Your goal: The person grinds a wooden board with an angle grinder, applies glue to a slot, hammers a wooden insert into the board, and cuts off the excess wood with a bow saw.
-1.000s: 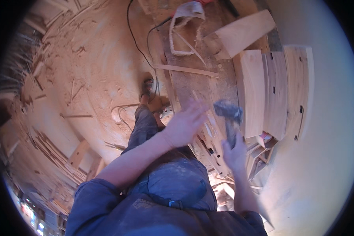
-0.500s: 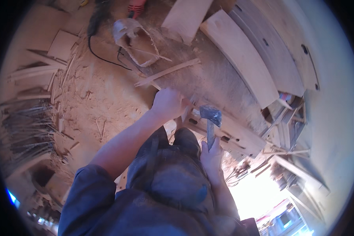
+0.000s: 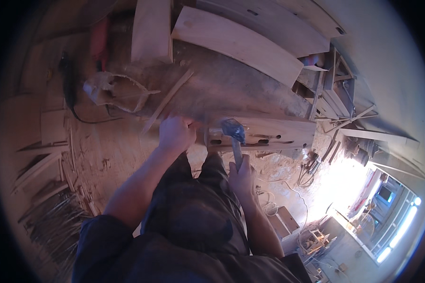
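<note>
Item: hammer [image 3: 234,137], gripped in my closed right hand [image 3: 242,178]; head now lowered onto the slotted wooden rail [image 3: 262,133] at the table [image 3: 231,85] edge. My left hand [image 3: 176,133] has come down, curled, steadying the rail's near end. Striking under way.
</note>
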Demonstrator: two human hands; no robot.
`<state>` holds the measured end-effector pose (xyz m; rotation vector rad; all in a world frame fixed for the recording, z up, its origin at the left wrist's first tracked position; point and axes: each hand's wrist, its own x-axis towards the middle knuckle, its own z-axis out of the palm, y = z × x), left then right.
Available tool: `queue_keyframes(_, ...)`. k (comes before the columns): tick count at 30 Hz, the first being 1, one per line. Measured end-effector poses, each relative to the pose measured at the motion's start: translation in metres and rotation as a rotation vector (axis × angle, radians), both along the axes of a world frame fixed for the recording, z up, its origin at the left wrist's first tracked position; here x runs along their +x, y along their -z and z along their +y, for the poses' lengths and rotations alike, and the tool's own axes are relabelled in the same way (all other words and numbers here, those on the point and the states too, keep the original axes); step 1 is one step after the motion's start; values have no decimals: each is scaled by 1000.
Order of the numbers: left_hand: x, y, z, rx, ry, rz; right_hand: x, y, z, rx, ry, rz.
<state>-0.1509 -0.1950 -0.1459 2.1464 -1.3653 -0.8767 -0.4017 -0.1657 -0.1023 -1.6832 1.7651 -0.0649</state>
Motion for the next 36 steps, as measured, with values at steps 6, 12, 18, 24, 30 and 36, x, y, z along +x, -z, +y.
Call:
queue_keyframes(6, 1, -27, -17, 232, 29, 36, -11, 1, 2, -5, 118, -5)
queue_keyframes(12, -2, -20, -13, 156, 65, 37, -20, 12, 11, -124, 144, -46)
queue_keyframes(18, 1, -30, -6, 120, 127, -55, -53, 7, -13, -2, 185, -155)
queue_keyframes(24, -3, 1, 18, -186, 141, -197, -114, -15, -77, -121, -12, 56)
queue_keyframes(30, -6, -23, 10, 131, 313, -387, -34, -53, -199, -172, -625, 285)
queue_keyframes(36, -22, -33, 11, -138, 298, -310, -28, -15, -229, -544, -641, 211)
